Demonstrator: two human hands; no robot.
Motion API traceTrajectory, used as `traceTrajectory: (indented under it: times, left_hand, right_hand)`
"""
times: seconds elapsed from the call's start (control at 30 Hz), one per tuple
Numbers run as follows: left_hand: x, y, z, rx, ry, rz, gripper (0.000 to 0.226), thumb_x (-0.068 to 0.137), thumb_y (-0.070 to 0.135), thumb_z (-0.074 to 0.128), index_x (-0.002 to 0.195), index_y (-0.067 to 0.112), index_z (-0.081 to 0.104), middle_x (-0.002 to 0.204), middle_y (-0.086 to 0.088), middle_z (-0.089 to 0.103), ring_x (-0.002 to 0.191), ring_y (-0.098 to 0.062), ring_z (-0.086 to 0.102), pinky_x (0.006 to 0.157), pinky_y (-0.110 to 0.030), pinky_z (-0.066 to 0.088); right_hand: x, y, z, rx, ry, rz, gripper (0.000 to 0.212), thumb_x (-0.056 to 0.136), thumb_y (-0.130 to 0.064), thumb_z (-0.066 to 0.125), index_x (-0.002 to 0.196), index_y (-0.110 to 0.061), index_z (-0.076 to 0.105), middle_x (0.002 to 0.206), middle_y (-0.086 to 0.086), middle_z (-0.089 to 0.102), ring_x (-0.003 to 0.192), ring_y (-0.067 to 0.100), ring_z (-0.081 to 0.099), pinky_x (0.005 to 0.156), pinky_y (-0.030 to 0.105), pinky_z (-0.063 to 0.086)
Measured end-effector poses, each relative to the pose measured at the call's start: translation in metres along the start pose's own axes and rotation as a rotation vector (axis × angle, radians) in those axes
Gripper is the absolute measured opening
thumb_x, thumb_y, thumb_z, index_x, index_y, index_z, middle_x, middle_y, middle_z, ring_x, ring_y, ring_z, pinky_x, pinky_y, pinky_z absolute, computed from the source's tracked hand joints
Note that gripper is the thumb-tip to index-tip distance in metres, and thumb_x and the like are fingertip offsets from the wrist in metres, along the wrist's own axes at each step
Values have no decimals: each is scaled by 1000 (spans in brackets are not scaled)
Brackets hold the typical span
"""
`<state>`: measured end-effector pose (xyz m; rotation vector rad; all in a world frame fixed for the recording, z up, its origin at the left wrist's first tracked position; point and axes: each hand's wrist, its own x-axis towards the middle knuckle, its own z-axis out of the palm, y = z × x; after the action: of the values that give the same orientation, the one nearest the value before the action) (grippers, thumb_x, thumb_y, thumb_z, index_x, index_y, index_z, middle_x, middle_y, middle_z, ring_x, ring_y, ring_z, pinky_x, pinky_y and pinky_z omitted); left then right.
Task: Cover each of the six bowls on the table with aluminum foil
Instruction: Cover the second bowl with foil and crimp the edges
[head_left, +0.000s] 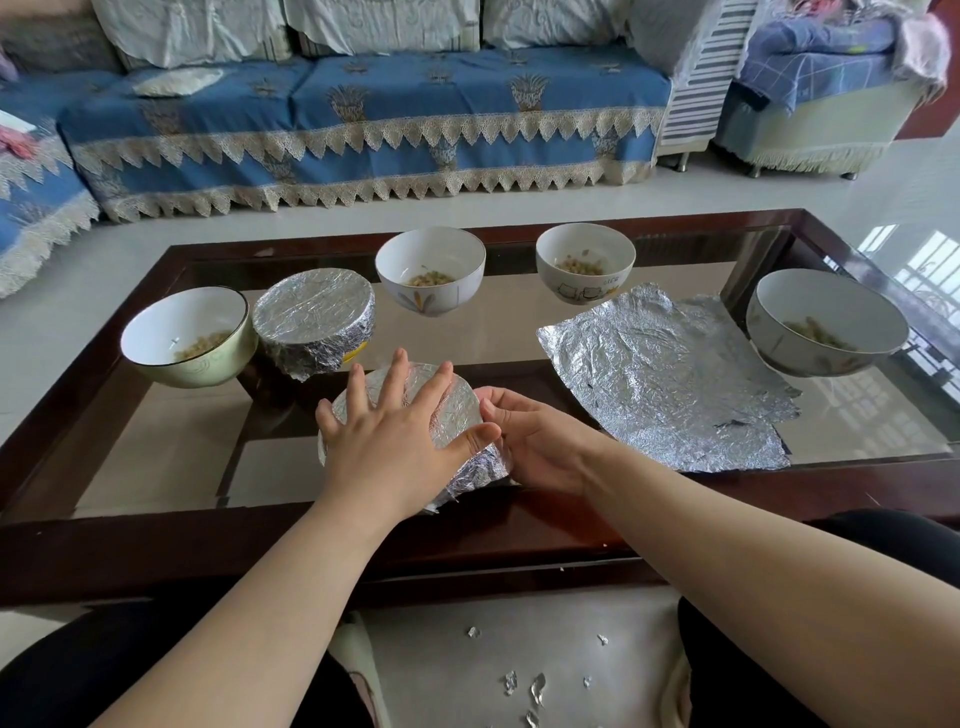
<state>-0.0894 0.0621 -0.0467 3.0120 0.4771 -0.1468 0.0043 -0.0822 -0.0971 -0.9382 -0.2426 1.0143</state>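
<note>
The left hand (395, 436) presses flat on the near foiled bowl (457, 410); the right hand (530, 441) cups its foil side. One far-left bowl (314, 322) is covered. Four bowls remain open; spare foil (660, 379) lies right.

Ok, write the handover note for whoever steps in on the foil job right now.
Left hand: flat, pressing the foil on top of the near bowl.
Right hand: fingers curled against that bowl's right side, moulding the foil.
Done: foil-covered bowl behind it.
Nearly done: near bowl.
Left: four open bowls, far left, two at the back, far right.
Spare foil sheet lies flat on the table's right side.
</note>
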Motion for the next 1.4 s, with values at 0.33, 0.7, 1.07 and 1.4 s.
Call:
traceTrajectory:
  times: [0.33,0.7,1.07,1.4]
  left_hand:
    - [0,0,1,10,6,9,98,64,92,-1,153,52,-4,167,4,-11,151,-37,-9,116,-63,8]
    - [0,0,0,3,-8,-1,100,62,94,-4,153,52,-5,167,3,-12,151,-37,-12,116,-64,8]
    - [1,1,0,11,-4,-10,99,63,93,-3,153,51,-5,167,3,-10,151,-38,-10,115,-64,9]
    - [2,1,2,4,14,-16,99,64,93,-1,153,51,-3,167,3,-8,151,-38,-7,115,-64,11]
  right_hand:
    - [1,10,11,125,169,-126,10,92,-5,54,93,2,61,83,9,71,75,14,69,75,22,56]
    - [-1,17,29,-61,384,-179,32,98,-23,52,75,-4,62,65,7,67,55,14,62,56,23,53]
    - [13,16,28,-490,542,-130,18,97,-24,53,83,-14,57,74,5,54,66,19,48,57,29,40]
    - [14,14,26,-754,629,-275,9,91,-12,60,97,-11,66,79,-6,66,68,4,58,62,11,47]
